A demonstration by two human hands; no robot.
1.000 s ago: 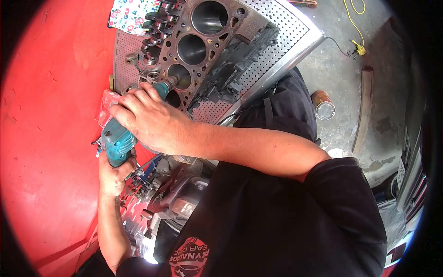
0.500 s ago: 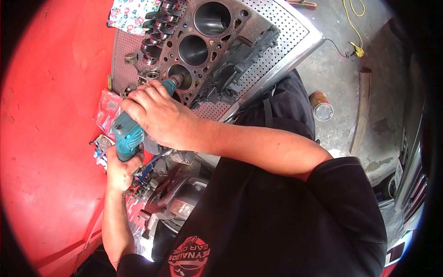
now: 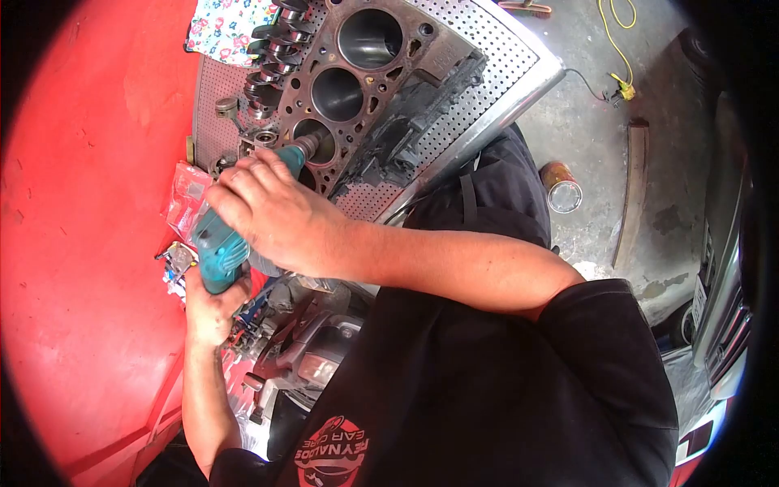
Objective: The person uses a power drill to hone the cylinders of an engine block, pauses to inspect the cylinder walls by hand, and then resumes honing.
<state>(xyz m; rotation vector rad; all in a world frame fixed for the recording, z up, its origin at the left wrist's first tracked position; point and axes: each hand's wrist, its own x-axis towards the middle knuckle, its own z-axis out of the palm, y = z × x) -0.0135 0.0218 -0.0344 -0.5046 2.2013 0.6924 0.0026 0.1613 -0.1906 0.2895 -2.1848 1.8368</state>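
A teal power drill (image 3: 219, 252) slants across the left of centre. My right hand (image 3: 280, 207) is wrapped over the front part of its body. Lower down, my left hand (image 3: 213, 304) grips its rear handle. The drill's chuck (image 3: 307, 146) points at the third large bore of a rusty engine block (image 3: 367, 81); whatever is fitted in the chuck cannot be made out. My right hand and the drill partly cover the bore below it. The block lies on a perforated metal table (image 3: 511, 61), with a crankshaft (image 3: 274, 61) beside it.
A piston (image 3: 227, 105) and a floral cloth (image 3: 231, 31) lie left of the block. A dark, dirty part (image 3: 398, 138) adjoins its right side. A red plastic packet (image 3: 188, 195) is near the drill. On the floor are a can (image 3: 561, 187) and a yellow cord (image 3: 621, 49).
The view has shifted slightly. Both hands still hold the drill, its rear end a little lower and further left in the picture, the chuck still at the same bore.
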